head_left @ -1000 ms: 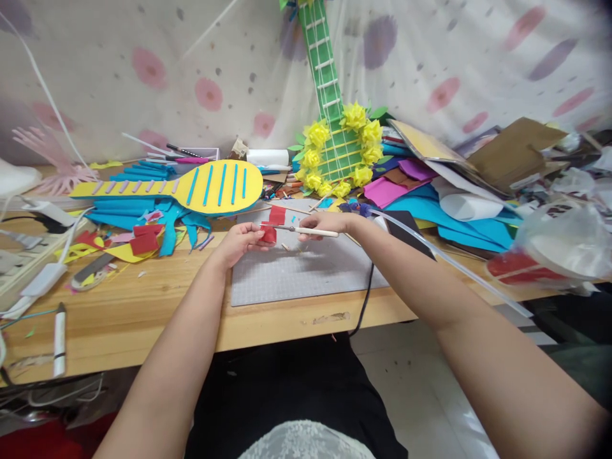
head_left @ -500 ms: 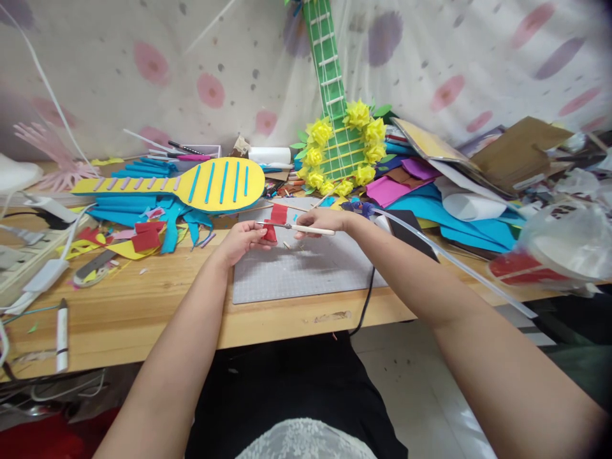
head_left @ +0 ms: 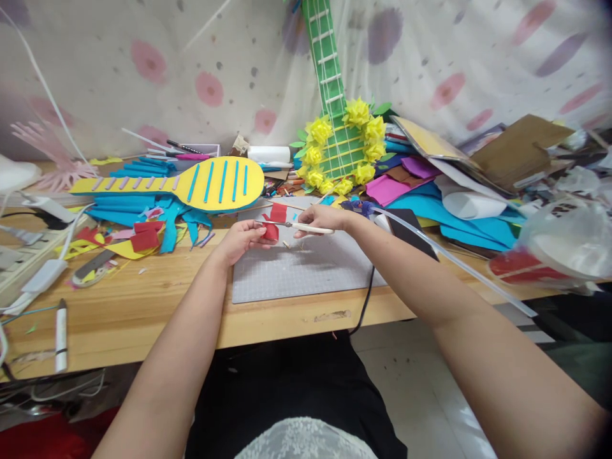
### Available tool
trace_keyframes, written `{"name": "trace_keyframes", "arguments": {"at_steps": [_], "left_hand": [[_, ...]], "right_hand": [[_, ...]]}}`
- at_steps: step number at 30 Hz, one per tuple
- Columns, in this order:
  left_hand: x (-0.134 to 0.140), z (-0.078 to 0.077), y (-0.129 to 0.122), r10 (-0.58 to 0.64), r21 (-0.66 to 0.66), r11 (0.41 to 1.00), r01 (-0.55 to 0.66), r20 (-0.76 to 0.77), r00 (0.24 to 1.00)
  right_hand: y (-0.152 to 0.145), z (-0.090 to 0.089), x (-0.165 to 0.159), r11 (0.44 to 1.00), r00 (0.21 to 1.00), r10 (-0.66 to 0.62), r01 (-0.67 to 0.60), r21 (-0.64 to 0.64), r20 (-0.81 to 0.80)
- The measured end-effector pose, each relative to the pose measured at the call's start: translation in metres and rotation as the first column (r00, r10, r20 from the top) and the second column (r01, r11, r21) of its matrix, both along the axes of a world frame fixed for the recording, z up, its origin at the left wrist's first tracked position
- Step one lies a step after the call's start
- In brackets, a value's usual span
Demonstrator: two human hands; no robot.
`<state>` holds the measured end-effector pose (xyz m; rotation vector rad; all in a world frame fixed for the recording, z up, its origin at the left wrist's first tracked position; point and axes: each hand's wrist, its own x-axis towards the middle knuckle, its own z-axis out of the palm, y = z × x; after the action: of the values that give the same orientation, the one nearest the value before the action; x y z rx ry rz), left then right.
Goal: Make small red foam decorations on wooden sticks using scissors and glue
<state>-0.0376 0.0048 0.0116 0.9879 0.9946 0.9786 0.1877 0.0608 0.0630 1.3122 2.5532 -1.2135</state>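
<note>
Backdrop, head view: one pale sheet (head_left: 229, 38) with pink and purple blotches, hanging behind one wooden table (head_left: 167, 306).
Mat: one grey cutting mat (head_left: 296, 277), under the hands.
Left hand: one (head_left: 246, 241), thumb and fingers pinched on the red piece.
Red piece: one held (head_left: 271, 232), projecting from the left fingertips toward the right hand; another red patch (head_left: 278, 212) shows just beyond the blades, and I cannot tell whether they join.
Right hand: one (head_left: 321, 218), fingers closed around the scissors' handles.
Scissors: one white-handled pair (head_left: 313, 229), blades at the red piece, tips reaching the left fingers.
Yellow cut-out: one (head_left: 217, 203), left of the mat, bearing five blue strips and seven lilac ones.
Green instrument: one (head_left: 340, 167), ringed with yellow flowers.
</note>
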Motion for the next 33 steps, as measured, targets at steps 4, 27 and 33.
{"name": "trace_keyframes", "arguments": {"at_steps": [4,27,33], "left_hand": [[0.001,-0.001,0.000,0.036,0.024,0.999,-0.036,-0.008,0.999],[0.016,-0.008,0.003,0.227,0.199,0.956,-0.216,-0.034,0.973],[0.017,-0.007,0.002,0.132,0.159,0.980,-0.120,-0.062,0.989]], "right_hand": [[0.001,-0.004,0.004,0.998,0.999,-0.044,0.045,0.050,-0.022],[-0.004,-0.032,-0.026,0.781,0.870,-0.279,0.452,0.431,-0.406],[-0.012,-0.041,-0.068,0.948,0.587,-0.263,0.304,-0.093,-0.766]]}}
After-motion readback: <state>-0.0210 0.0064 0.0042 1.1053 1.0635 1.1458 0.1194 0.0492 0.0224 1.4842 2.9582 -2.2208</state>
